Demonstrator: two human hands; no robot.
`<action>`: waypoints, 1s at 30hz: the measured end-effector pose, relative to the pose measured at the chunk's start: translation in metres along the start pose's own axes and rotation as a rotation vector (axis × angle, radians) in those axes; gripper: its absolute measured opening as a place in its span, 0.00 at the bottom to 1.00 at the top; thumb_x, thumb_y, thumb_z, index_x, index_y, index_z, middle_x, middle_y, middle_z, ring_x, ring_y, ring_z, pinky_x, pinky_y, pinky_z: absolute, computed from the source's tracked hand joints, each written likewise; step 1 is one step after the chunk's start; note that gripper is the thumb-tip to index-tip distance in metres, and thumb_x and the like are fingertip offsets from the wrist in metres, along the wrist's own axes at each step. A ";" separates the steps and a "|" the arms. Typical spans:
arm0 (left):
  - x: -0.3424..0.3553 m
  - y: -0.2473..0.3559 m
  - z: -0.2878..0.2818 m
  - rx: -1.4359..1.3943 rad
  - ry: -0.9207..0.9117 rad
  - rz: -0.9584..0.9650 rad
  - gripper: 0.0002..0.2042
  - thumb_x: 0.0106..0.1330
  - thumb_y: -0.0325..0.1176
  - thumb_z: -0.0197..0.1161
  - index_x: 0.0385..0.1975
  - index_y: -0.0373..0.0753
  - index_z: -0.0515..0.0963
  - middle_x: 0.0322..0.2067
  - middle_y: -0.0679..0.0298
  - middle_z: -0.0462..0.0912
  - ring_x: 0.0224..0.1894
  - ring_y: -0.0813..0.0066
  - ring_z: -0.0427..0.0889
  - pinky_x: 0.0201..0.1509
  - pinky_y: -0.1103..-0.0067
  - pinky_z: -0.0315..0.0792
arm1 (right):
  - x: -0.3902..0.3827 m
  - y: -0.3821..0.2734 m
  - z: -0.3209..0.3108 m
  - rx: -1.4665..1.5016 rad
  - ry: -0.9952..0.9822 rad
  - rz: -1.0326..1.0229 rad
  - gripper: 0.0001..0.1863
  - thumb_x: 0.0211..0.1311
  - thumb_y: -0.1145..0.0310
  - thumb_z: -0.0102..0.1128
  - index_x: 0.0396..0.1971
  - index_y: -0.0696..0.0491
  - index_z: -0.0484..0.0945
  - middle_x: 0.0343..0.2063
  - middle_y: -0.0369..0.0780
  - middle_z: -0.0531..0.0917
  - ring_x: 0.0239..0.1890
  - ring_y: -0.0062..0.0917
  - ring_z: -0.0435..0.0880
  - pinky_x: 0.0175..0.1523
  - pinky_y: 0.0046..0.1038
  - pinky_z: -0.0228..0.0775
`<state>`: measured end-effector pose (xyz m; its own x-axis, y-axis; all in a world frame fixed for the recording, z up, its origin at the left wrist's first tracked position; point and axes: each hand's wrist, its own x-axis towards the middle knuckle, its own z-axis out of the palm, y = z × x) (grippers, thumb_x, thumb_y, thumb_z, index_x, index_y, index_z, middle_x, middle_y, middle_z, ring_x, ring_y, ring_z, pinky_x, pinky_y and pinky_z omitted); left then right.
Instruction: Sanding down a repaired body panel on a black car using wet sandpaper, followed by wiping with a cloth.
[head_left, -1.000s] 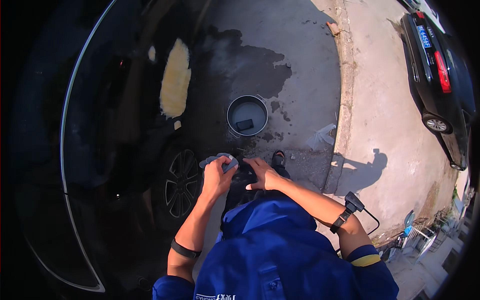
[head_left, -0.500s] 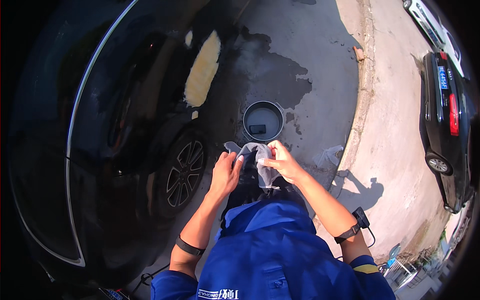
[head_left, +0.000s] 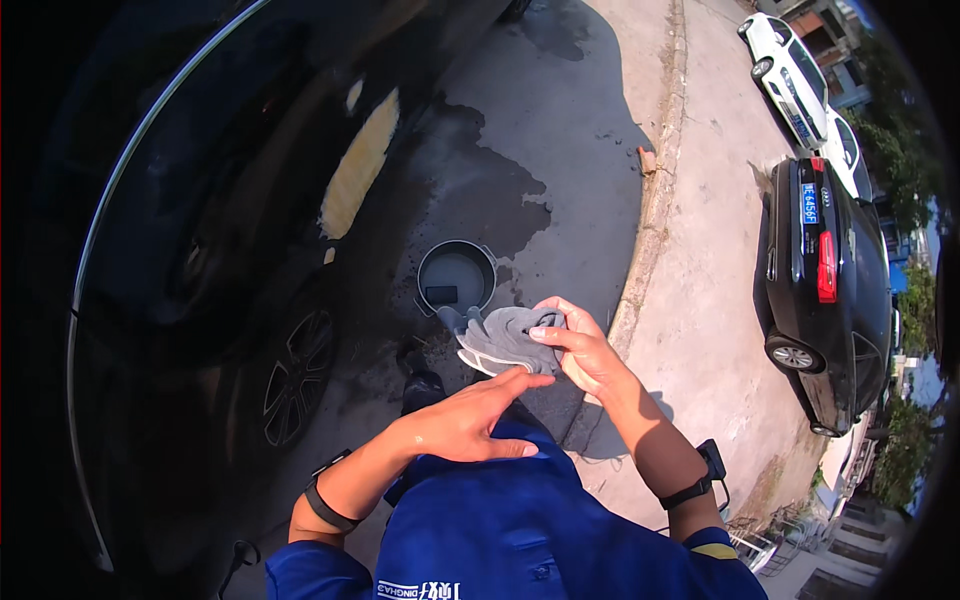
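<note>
A grey cloth [head_left: 505,338] hangs bunched in my right hand [head_left: 582,350], pinched between thumb and fingers. Its loose folds with a pale edge spread toward the left. My left hand [head_left: 475,413] lies just below the cloth, fingers stretched out and thumb apart, holding nothing; its fingertips come close to my right hand. Beyond the cloth a dark round bucket [head_left: 490,268] stands on the ground. Water seems to be in it, along with a dark rectangular block [head_left: 441,295].
At my left stands a glossy black car [head_left: 190,200] with a tan bare patch [head_left: 358,170] on its side and a spoked wheel [head_left: 297,380]. Wet stains [head_left: 500,190] darken the pavement. A kerb [head_left: 650,210] runs along the right, with a black car [head_left: 830,280] and a white car [head_left: 790,75] beyond.
My left hand has let go of the cloth and opened below it. The cloth is now gathered in my right hand. The view has shifted to the right.
</note>
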<state>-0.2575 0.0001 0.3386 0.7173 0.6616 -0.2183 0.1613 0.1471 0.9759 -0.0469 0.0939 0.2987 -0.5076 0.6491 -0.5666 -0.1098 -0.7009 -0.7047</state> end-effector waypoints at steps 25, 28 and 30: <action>0.116 -0.141 0.010 -1.487 0.081 0.282 0.55 0.54 0.75 0.61 0.74 0.38 0.55 0.69 0.52 0.66 0.71 0.56 0.67 0.75 0.58 0.59 | 0.004 -0.138 0.026 -0.607 0.127 -0.688 0.14 0.52 0.87 0.54 0.39 0.60 0.76 0.43 0.43 0.86 0.43 0.21 0.84 0.53 0.24 0.77; 0.117 -0.126 0.000 -1.675 0.093 0.445 0.58 0.51 0.79 0.58 0.73 0.38 0.56 0.69 0.49 0.65 0.69 0.52 0.68 0.73 0.54 0.63 | -0.008 -0.059 0.027 -1.227 -0.043 -0.708 0.16 0.52 0.80 0.62 0.42 0.56 0.77 0.47 0.43 0.84 0.52 0.35 0.83 0.62 0.37 0.72; 0.114 -0.148 -0.012 -1.645 0.089 0.325 0.47 0.60 0.69 0.62 0.69 0.37 0.63 0.63 0.47 0.72 0.64 0.52 0.75 0.67 0.56 0.72 | -0.023 -0.019 0.023 -1.490 -0.522 -0.663 0.17 0.54 0.71 0.70 0.44 0.54 0.80 0.52 0.42 0.83 0.57 0.40 0.80 0.66 0.40 0.69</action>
<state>-0.2076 0.0628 0.1695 0.5285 0.8455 -0.0766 -0.8490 0.5264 -0.0467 -0.0528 0.0853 0.3349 -0.9444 0.3233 -0.0599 0.2772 0.6847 -0.6741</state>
